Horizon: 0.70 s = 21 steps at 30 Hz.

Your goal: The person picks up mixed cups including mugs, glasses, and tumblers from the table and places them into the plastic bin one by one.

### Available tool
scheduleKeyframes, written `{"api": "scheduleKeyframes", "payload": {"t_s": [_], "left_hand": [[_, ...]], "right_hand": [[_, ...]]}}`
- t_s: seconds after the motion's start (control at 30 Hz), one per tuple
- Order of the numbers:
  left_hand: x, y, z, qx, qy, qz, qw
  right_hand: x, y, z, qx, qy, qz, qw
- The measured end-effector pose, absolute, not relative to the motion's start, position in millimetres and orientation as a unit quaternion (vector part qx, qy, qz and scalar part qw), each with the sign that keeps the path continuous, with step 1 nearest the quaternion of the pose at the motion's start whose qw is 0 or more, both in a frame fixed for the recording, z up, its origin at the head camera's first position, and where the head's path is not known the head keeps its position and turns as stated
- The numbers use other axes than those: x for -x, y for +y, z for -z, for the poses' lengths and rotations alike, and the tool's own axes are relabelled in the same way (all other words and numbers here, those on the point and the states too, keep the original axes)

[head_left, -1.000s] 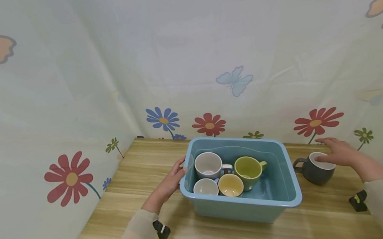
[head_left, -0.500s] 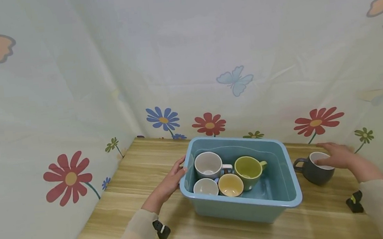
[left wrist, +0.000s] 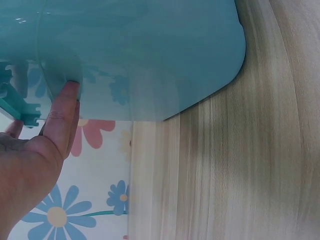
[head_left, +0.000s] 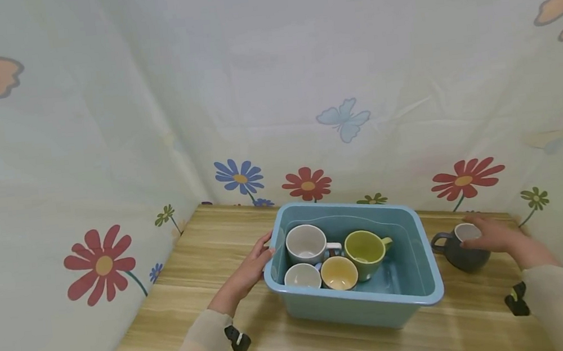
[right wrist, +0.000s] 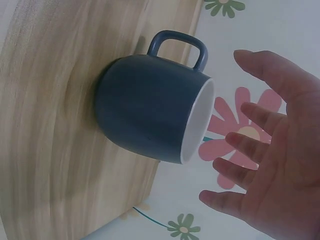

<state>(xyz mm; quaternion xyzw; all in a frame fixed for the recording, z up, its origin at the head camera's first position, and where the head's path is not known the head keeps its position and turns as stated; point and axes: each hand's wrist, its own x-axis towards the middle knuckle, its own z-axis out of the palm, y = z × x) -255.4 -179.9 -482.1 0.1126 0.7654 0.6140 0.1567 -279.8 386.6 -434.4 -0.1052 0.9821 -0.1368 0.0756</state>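
A light blue plastic tub [head_left: 345, 305] stands on the wooden table. In it are a white mug [head_left: 307, 243], a green mug [head_left: 366, 249], a smaller white cup [head_left: 302, 276] and a yellow cup [head_left: 339, 273]. My left hand [head_left: 247, 269] holds the tub's left side, thumb at the rim and fingers against the outer wall, as the left wrist view [left wrist: 55, 130] also shows. To the tub's right a dark blue-grey mug [right wrist: 150, 105] stands upright, white inside, handle toward the tub. Over its mouth hovers my right hand [right wrist: 285, 150], fingers spread and apart from it.
Wooden tabletop [head_left: 225, 226] extends left of the tub and in front of it. A pale flower-printed cloth [head_left: 273, 86] hangs behind and at the sides, close to the table's back edge. The tub's right half shows bare floor inside.
My right hand has moved slightly left and down over the dark mug. The left hand, the tub and the mugs have kept their places.
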Motion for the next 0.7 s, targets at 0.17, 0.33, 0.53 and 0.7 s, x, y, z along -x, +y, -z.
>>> {"api": "scheduleKeyframes", "payload": {"t_s": [0.17,0.33,0.53,0.7], "left_hand": [[256.1,-180.1,481.5,-0.108,0.766,-0.614,0.154],[255.6,-180.2,479.4,-0.104,0.769,-0.611,0.153],[255.4,-179.6,480.2,-0.106,0.770,-0.610,0.154],[255.5,-179.2,481.0,-0.106,0.765,-0.616,0.156]], "right_hand": [[282.1,383.3,434.9,0.096,0.981,0.140,0.096],[283.1,381.1,434.8,0.086,0.979,0.149,0.110],[283.7,381.9,440.5,0.062,0.976,0.154,0.140],[285.9,383.2,446.8,0.045,0.975,0.157,0.153]]}}
